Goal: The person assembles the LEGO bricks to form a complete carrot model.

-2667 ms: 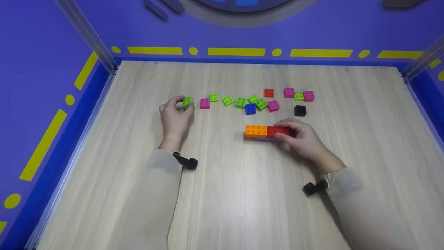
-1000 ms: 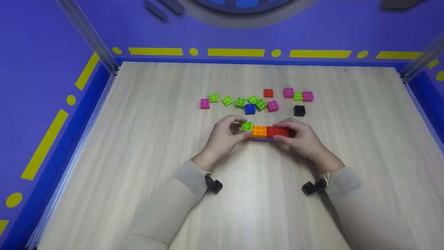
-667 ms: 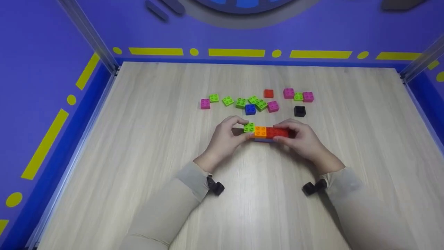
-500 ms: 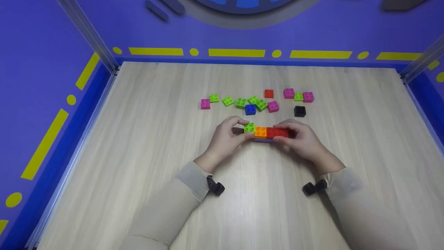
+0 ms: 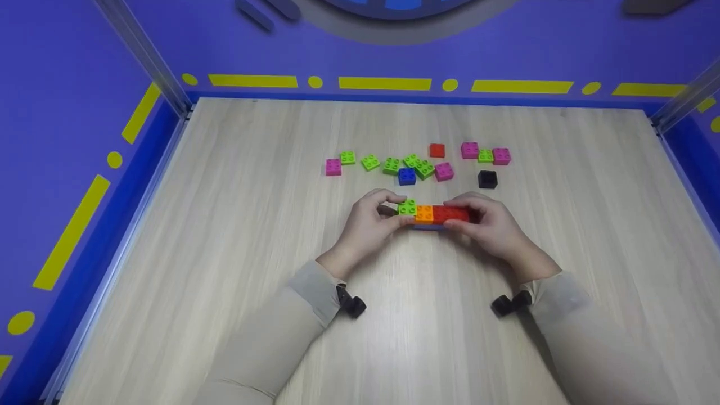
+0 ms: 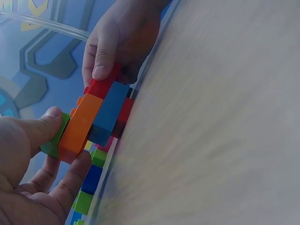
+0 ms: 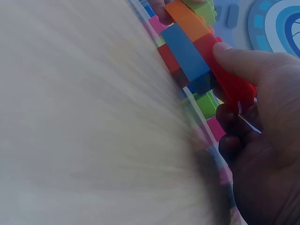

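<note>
In the head view my left hand [image 5: 367, 224] pinches a lime green toy brick [image 5: 407, 206] between thumb and fingers. That brick sits at the left end of an orange brick [image 5: 424, 214]; in the left wrist view it looks slightly tilted, and I cannot tell whether it is fully seated. One left finger touches the orange brick's underside. My right hand [image 5: 495, 228] grips a long red brick [image 5: 451, 214], end to end with the orange one. Both top a blue brick [image 6: 110, 115], under which a lower red brick [image 6: 123, 116] shows.
Behind the hands lie several loose bricks: green ones [image 5: 392, 165], pink ones [image 5: 333, 167], a blue one [image 5: 407, 176], a small red one [image 5: 437, 150] and a black one [image 5: 487, 179]. Purple walls [image 5: 360, 62] border the wooden table [image 5: 270, 129].
My left hand has carried the green brick from the left end of the loose bricks onto the orange brick, then shifted slightly right with it. My right hand has kept its grip.
</note>
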A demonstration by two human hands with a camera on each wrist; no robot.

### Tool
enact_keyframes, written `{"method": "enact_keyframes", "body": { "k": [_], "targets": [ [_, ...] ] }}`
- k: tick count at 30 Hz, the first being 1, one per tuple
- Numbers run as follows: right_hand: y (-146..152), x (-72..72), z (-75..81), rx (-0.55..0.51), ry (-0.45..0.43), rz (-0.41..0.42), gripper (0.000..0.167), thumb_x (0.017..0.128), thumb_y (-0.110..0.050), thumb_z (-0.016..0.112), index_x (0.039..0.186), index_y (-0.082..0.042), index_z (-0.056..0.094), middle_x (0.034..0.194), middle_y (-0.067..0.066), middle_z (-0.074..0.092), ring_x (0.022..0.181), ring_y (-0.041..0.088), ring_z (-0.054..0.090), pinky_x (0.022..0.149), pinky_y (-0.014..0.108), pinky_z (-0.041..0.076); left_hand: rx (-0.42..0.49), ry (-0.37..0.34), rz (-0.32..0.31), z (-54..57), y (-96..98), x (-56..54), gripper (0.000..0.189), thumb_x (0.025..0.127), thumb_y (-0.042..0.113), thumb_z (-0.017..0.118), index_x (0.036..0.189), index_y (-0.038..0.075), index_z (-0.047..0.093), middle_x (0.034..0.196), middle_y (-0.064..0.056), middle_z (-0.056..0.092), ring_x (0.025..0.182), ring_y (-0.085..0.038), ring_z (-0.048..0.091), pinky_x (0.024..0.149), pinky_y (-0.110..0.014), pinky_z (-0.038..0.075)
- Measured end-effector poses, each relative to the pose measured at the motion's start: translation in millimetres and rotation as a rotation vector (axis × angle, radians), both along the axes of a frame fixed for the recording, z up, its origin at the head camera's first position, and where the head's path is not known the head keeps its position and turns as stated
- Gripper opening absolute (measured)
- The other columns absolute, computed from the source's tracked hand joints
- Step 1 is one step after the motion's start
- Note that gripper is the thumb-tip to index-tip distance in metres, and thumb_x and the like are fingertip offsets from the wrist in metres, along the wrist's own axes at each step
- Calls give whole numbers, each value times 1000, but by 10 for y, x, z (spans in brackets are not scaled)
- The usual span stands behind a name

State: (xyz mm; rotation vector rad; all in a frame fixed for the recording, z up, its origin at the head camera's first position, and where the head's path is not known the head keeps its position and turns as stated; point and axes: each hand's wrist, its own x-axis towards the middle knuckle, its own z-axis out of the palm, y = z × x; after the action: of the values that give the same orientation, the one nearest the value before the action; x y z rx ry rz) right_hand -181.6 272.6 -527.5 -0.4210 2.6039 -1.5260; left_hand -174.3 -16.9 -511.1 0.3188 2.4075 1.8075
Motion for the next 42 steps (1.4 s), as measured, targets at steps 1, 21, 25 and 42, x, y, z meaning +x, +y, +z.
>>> {"method": "enact_keyframes", "body": {
  "k": [1,21,25,42],
  "targets": [
    [-1,2,3,1,4,0,38,96,-14,92,132,-7,82,132,16,78,118,8,66,105,8,49,2,-2,2,3,2,1,35,95,12,92,127,6,80,139,-11,75,104,-18,76,93,-27,63],
    [-24,17,25,-14,-8,-7,38,95,-16,93,131,-7,83,132,15,78,119,6,66,106,8,48,162,-144,-51,-26,-6,-22,26,104,19,84,125,7,73,136,-14,75,96,-23,81,83,-35,69],
    [-21,14,17,-13,1,-8,37,95,-15,93,130,-7,83,131,15,79,118,7,66,105,9,49,191,-155,-56,-24,15,-30,25,105,13,82,126,3,71,128,-17,76,91,-31,81,83,-37,70],
    [41,-7,11,-77,19,-128,32,111,-21,74,139,-5,79,136,18,79,119,-1,68,106,9,49,255,-202,-61,-82,-28,-56,31,104,16,84,131,6,73,125,-19,77,86,-21,80,81,-35,70]
  ]
}}
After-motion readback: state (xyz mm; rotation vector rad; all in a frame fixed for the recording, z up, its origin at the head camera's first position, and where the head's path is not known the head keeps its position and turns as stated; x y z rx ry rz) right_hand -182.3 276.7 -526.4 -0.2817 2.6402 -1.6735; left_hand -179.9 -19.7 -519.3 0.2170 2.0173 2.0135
